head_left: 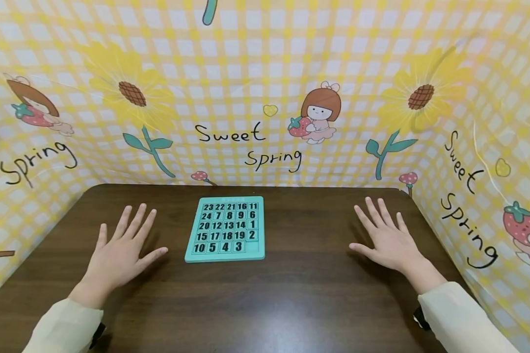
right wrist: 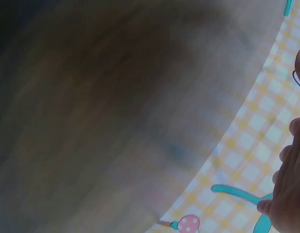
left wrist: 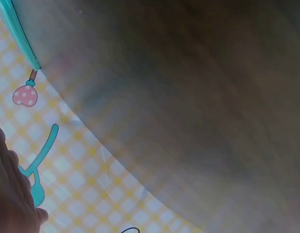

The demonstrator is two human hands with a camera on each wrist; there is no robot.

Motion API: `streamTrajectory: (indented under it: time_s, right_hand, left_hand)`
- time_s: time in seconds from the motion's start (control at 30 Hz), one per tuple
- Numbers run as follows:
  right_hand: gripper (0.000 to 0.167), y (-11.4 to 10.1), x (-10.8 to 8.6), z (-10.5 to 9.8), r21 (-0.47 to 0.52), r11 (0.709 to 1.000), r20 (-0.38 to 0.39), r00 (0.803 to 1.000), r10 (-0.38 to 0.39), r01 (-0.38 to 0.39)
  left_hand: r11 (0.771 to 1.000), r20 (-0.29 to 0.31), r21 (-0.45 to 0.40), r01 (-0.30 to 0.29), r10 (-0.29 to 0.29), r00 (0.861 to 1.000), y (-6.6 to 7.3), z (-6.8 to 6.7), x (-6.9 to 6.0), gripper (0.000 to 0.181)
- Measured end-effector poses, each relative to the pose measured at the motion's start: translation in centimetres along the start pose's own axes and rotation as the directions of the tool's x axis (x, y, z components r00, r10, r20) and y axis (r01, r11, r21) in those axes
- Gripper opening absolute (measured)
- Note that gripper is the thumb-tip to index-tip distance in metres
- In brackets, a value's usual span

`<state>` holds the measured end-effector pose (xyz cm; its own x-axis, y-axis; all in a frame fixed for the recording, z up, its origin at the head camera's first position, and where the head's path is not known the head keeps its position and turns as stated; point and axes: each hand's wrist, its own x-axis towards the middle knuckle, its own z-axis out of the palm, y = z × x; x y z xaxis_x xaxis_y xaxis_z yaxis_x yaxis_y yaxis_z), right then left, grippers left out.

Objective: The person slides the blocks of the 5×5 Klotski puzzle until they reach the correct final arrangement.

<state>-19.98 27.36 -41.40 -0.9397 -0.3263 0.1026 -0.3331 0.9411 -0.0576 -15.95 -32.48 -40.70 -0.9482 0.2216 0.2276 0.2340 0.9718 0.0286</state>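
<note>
On the brown table (head_left: 309, 220), near its far edge, lies a turquoise number puzzle (head_left: 227, 229); at the table's left side, the left hand (head_left: 120, 256), and at its right, the right hand (head_left: 389, 240), both empty, fingers spread straight.

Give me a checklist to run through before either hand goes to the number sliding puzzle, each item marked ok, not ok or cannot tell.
1. Left hand free: ok, spread and holding nothing.
2. Right hand free: ok, also spread and holding nothing.
3. Number sliding puzzle lying flat on the table: ok.
4. Empty slot visible: ok, at the near right corner.
5. Tiles in counting order: not ok, top row starts 23, 22, 21.
6. Tiles slide smoothly: cannot tell.
</note>
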Motion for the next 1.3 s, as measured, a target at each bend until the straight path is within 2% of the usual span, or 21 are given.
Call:
streamTrajectory:
  time_s: [0.17, 0.33, 0.63, 0.77, 1.0, 1.3]
  right_hand:
    - [0.096, -1.3, 1.5, 0.1, 0.009, 0.999, -0.01, 0.999, -0.042, 0.042]
    - [0.097, -2.7, 2.9, 0.3, 0.016, 0.997, 0.033, 0.997, -0.07, 0.069]
    - [0.095, -5.9, 5.7, 0.5, 0.068, 0.988, 0.064, 0.987, -0.145, 0.14]
    - [0.093, -7.3, 6.8, 0.7, 0.097, 0.982, 0.093, 0.981, -0.169, 0.16]
    - [0.09, -9.5, 9.1, 1.2, 0.174, 0.97, 0.155, 0.968, -0.198, 0.17]
    - [0.089, -12.1, 11.4, 2.2, 0.297, 0.944, 0.257, 0.941, -0.222, 0.142]
  left_hand:
    - [1.0, 0.013, -0.021, -0.008, 0.008, 1.0, 0.2, 0.0, 0.6, 0.095]
    - [0.997, 0.067, -0.072, -0.028, 0.033, 0.997, 0.2, -0.2, 1.3, 0.094]
    - [0.984, 0.191, -0.169, -0.059, 0.091, 0.977, 0.0, -0.3, 2.8, 0.091]
    - [0.972, 0.235, -0.231, -0.046, 0.102, 0.967, 0.1, -0.2, 3.6, 0.088]
    - [0.92, 0.272, -0.391, -0.013, 0.129, 0.954, 0.2, 0.2, 5.3, 0.08]
    - [0.909, 0.287, -0.416, -0.014, 0.146, 0.947, 1.0, 0.9, 7.0, 0.069]
